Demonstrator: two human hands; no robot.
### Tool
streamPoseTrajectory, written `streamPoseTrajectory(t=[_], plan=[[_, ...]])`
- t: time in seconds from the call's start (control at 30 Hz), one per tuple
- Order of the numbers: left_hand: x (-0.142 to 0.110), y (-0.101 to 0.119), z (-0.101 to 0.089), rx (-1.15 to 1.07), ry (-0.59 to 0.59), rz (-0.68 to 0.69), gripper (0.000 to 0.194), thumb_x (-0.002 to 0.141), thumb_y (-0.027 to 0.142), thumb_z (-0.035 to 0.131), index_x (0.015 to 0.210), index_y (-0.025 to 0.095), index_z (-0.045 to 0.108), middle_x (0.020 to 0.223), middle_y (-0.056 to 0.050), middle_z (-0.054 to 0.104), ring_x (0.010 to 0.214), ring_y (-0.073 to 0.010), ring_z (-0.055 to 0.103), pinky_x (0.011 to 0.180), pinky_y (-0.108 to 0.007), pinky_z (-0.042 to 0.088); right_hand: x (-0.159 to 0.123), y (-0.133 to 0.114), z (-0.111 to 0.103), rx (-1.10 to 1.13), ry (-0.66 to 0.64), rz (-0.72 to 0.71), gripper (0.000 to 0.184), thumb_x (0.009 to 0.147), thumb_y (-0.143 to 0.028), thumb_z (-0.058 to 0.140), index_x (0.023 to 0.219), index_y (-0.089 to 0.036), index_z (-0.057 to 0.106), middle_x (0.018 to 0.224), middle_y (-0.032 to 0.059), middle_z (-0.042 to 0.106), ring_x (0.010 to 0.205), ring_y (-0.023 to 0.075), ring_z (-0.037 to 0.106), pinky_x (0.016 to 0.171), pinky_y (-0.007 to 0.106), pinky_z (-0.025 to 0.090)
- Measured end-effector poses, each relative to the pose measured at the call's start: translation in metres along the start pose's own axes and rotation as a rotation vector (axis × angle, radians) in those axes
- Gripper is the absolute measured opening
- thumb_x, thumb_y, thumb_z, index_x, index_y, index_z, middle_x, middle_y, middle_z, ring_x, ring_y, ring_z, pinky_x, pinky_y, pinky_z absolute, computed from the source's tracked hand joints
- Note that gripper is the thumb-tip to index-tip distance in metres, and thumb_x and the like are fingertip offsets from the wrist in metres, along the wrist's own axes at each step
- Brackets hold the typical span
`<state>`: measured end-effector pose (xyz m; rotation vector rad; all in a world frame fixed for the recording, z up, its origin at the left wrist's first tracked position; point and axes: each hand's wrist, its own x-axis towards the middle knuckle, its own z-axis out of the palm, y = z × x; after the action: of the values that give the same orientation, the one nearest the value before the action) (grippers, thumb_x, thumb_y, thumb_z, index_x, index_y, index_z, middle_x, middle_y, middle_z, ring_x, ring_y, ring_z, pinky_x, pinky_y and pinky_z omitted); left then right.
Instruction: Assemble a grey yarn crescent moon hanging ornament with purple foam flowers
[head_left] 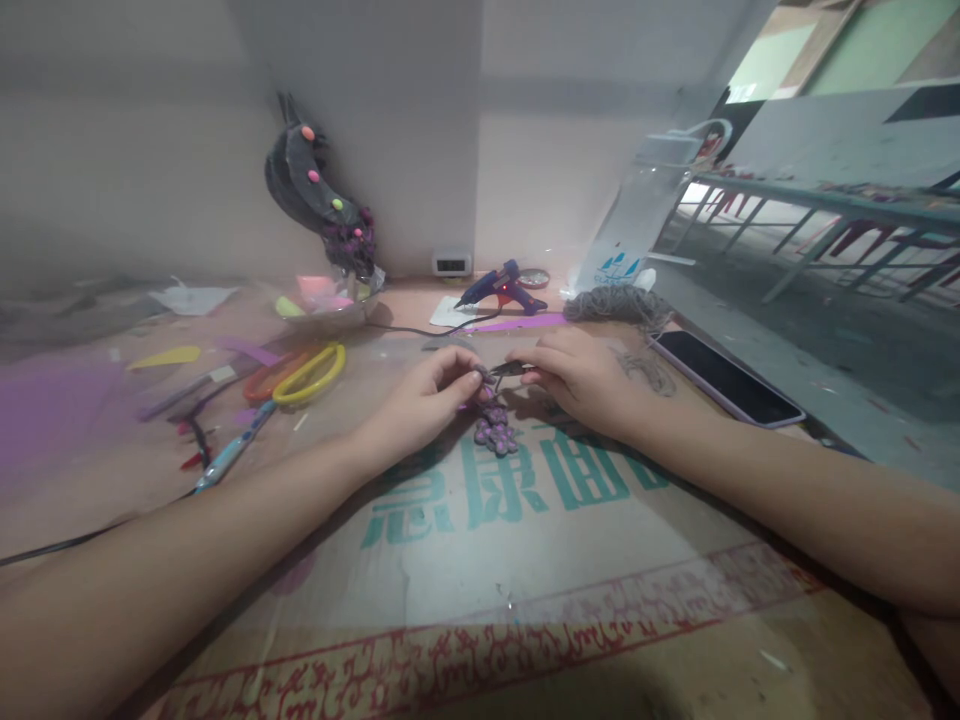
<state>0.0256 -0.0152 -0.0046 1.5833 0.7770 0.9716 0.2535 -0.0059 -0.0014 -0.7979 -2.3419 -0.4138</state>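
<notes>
My left hand [442, 388] is closed, thumb and fingertips pinching the upper end of a small grey and purple craft piece. The flower-like part of this craft piece [496, 432] hangs below the fingers, close above the table. My right hand [574, 375] is closed too, gripping a small dark pointed tool [510, 369] whose exact kind I cannot make out. The tool's tip points left and meets the pinched end by my left fingertips. A tangle of grey yarn [619, 308] lies just beyond my right hand.
A blue glue gun [504, 288] stands at the back beside a small white digital display [452, 264]. Yellow-handled scissors [309, 375] and a light-blue pen-like tool [234, 448] lie left. A phone [726, 378] is by my right forearm. A dark crescent-shaped decoration [311, 180] rises back left.
</notes>
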Motion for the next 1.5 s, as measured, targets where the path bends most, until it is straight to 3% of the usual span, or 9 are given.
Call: streamPoseTrajectory(t=[0.93, 1.23, 1.5], plan=[[-0.0006, -0.0007, -0.0016, 0.045, -0.023, -0.001, 0.007, 0.088, 0.023, 0.058, 0.088, 0.016, 0.055, 0.073, 0.001, 0.059, 0.066, -0.0111, 0.053, 0.063, -0.024, 0.042, 0.0017, -0.0008, 0.0005, -0.012, 0.032, -0.087, 0.028, 0.099, -0.027, 0.046, 0.100, -0.013, 0.070, 0.070, 0.0052, 0.064, 0.067, 0.0173, 0.054, 0.062, 0.028, 0.039], [-0.0010, 0.0015, -0.0010, 0.091, 0.000, 0.000, 0.011, 0.087, 0.027, 0.058, 0.087, 0.016, 0.056, 0.075, 0.000, 0.061, 0.067, -0.0113, 0.054, 0.065, -0.024, 0.043, 0.0005, -0.0030, -0.0031, 0.007, 0.021, -0.033, 0.036, 0.101, -0.038, 0.041, 0.106, -0.014, 0.068, 0.080, 0.0076, 0.066, 0.073, 0.0188, 0.056, 0.068, 0.029, 0.042], [-0.0011, 0.0021, -0.0051, 0.275, 0.038, -0.007, 0.020, 0.086, 0.036, 0.062, 0.087, 0.016, 0.065, 0.081, -0.002, 0.066, 0.071, -0.0138, 0.058, 0.067, -0.026, 0.045, -0.0032, -0.0082, -0.0064, 0.084, 0.009, 0.075, 0.056, 0.101, -0.054, 0.025, 0.114, -0.014, 0.063, 0.100, 0.0132, 0.071, 0.087, 0.0234, 0.063, 0.077, 0.035, 0.047]])
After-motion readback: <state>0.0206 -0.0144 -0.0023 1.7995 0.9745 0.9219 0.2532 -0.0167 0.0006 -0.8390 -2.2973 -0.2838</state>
